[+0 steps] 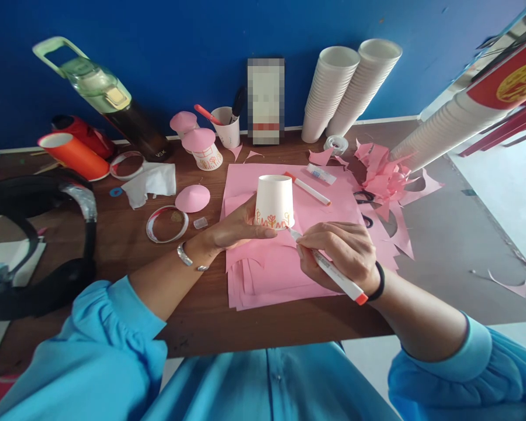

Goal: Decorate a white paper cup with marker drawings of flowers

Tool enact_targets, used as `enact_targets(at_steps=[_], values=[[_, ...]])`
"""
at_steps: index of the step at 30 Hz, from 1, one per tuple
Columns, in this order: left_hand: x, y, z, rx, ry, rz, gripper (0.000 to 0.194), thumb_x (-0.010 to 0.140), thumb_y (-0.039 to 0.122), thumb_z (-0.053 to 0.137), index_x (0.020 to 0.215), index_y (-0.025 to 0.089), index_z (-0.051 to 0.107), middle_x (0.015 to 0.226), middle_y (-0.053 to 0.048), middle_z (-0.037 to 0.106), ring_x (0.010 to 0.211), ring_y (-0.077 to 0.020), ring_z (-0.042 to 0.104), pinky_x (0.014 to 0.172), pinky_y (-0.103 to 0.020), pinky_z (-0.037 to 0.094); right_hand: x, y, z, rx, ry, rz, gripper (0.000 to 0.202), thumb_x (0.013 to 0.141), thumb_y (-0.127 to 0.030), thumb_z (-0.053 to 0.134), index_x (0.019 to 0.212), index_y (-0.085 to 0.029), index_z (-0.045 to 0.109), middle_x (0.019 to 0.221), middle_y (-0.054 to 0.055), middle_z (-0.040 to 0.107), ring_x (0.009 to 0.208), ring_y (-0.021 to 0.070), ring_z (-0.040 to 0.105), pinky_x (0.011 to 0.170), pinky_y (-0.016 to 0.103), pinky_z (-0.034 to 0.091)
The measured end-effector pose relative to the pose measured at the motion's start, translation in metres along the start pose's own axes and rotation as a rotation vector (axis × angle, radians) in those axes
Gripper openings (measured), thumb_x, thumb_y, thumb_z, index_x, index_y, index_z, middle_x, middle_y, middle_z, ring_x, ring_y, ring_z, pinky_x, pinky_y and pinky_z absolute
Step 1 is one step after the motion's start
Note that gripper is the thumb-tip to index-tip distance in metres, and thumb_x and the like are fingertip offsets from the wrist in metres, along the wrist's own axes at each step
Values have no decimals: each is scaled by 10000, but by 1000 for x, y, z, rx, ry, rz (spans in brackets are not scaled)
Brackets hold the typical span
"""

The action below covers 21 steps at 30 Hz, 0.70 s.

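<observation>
My left hand (241,225) grips an upside-down white paper cup (274,196) low on its left side. Orange flower and grass shapes run along the cup's lower rim. In my right hand (337,254) is a white marker (339,278) with an orange end; its tip meets or almost meets the cup's rim at the lower right. Both hands are over a stack of pink paper sheets (272,286). On the sheets behind the cup lie an orange marker cap (290,175) with a white body and a glue stick (321,173).
Pink paper scraps (386,175) and scissors (367,221) lie to the right. Cup stacks (333,88) and a phone (266,105) stand by the wall. At left are a pink paper cone (193,199), tape rolls (167,224), a bottle (131,123) and headphones (85,257).
</observation>
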<state>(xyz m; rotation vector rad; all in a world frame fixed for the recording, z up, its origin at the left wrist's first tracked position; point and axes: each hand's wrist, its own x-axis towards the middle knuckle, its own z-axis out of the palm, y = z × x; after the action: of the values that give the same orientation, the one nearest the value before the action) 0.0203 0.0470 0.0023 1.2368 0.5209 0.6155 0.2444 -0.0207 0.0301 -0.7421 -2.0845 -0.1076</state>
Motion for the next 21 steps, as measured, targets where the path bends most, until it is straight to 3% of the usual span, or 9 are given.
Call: enact_targets(at_steps=[9, 16, 21], values=[[0, 0, -1, 4, 4, -10, 841, 784, 353, 908, 1527, 281, 521, 1349, -123, 695, 1265, -329, 643, 1003, -446, 528, 0, -1, -1, 3, -23, 11, 261, 848, 17, 617, 911, -231, 571, 679, -51, 677, 535, 114, 655, 512, 232, 521], [1, -4, -2, -29, 8, 21, 824, 786, 352, 902, 1525, 288, 543, 1452, -136, 657, 1339, -357, 614, 1025, -451, 532, 1, -1, -4, 15, 48, -6, 219, 875, -25, 650, 941, -228, 601, 686, -38, 702, 564, 133, 692, 563, 252, 600], [1, -5, -4, -23, -13, 37, 789, 809, 337, 887, 1523, 299, 553, 1421, -120, 685, 1337, -338, 622, 1046, -445, 526, 1, -1, -4, 14, 48, -12, 222, 873, -20, 663, 945, -222, 603, 681, -33, 697, 562, 139, 689, 546, 257, 592]])
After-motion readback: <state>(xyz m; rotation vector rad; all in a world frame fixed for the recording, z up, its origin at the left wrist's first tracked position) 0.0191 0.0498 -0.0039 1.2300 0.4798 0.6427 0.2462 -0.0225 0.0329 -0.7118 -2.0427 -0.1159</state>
